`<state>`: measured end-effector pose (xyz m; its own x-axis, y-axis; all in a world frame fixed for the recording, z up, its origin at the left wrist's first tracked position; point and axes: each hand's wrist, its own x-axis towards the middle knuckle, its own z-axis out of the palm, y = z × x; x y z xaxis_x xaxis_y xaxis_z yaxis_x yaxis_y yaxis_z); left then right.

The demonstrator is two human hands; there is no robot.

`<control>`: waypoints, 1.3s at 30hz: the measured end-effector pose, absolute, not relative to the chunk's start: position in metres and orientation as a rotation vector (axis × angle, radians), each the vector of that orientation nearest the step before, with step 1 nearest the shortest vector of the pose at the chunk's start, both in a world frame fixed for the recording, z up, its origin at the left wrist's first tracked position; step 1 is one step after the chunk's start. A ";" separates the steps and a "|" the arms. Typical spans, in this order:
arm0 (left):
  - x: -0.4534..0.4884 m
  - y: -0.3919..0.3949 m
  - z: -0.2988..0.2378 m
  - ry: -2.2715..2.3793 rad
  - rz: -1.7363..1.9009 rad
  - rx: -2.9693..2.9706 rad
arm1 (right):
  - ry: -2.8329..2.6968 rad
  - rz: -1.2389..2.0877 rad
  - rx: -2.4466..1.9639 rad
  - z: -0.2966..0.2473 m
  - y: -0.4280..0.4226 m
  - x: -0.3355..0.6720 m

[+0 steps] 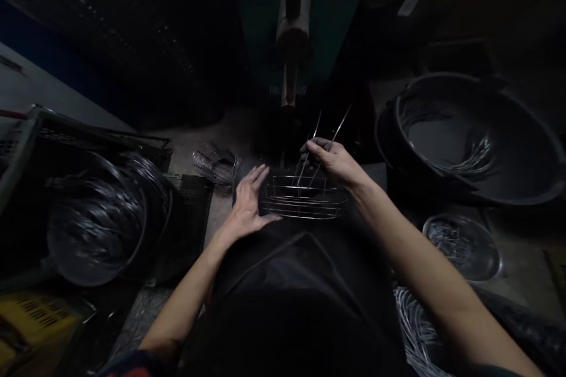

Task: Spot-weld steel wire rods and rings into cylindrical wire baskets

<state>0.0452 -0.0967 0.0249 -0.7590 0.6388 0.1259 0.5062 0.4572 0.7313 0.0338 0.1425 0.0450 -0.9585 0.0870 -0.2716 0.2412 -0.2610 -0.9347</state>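
Note:
A small wire basket (305, 217) of thin shiny rods lies in front of me, over the dark cloth on my lap. My left hand (250, 203) is beside its left end, thumb and fingers spread; whether it touches the rods I cannot tell. Above the basket's back side, my right hand (331, 159) is closed in a pinch. Thin metal wires (340, 125) run through its fingers, their upper ends pointing up and their lower parts slanting down toward the basket. Whether these are separate wires or one bent piece is unclear.
A dark machine with a vertical shaft (289, 79) stands ahead. To the left, a wire bundle (214, 164) lies near a bucket (95, 268) of metal pieces and a yellow crate (38, 321). On the right are a large round tub (522, 147) and a small bowl (490, 259), both holding metal pieces.

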 end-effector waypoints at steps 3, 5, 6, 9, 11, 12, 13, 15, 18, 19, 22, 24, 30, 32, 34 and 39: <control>0.042 -0.106 -0.011 2.592 0.991 1.197 | 1.890 -2.365 0.455 0.036 0.136 0.028; 0.036 -0.098 -0.028 2.566 1.066 1.233 | 1.937 -2.334 0.498 0.033 0.133 0.023; 0.032 -0.093 -0.032 2.559 1.143 1.239 | 1.948 -2.317 0.523 0.033 0.133 0.019; 0.013 -0.079 -0.030 2.538 1.374 1.321 | 1.923 -2.323 0.557 0.039 0.138 0.007; -0.001 -0.073 -0.020 2.538 1.460 1.439 | 1.888 -2.364 0.506 0.045 0.144 -0.002; -0.007 -0.071 -0.015 2.540 1.477 1.481 | 1.880 -2.381 0.471 0.049 0.147 -0.007; -0.013 -0.069 -0.010 2.541 1.491 1.494 | 1.883 -2.391 0.440 0.052 0.149 -0.012; -0.025 -0.065 -0.002 2.523 1.540 1.483 | 1.926 -2.397 0.408 0.059 0.152 -0.022; -0.040 -0.059 0.005 2.443 1.620 1.495 | 2.019 -2.384 0.402 0.067 0.151 -0.037; -0.045 -0.057 0.006 2.411 1.652 1.515 | 2.045 -2.368 0.408 0.070 0.151 -0.041; -0.058 -0.053 0.007 2.361 1.719 1.562 | 2.106 -2.329 0.452 0.077 0.151 -0.053; -0.066 -0.051 0.007 2.370 1.724 1.572 | 2.141 -2.359 0.484 0.081 0.152 -0.059; -0.079 -0.047 0.008 2.309 1.791 1.531 | 2.102 -2.391 0.454 0.081 0.154 -0.069; -0.083 -0.046 0.010 2.291 1.815 1.543 | 2.102 -2.387 0.436 0.080 0.155 -0.073; -0.088 -0.043 0.011 2.276 1.844 1.553 | 2.114 -2.405 0.414 0.079 0.156 -0.077; -0.100 -0.038 0.013 2.253 1.898 1.559 | 2.159 -2.397 0.378 0.080 0.158 -0.088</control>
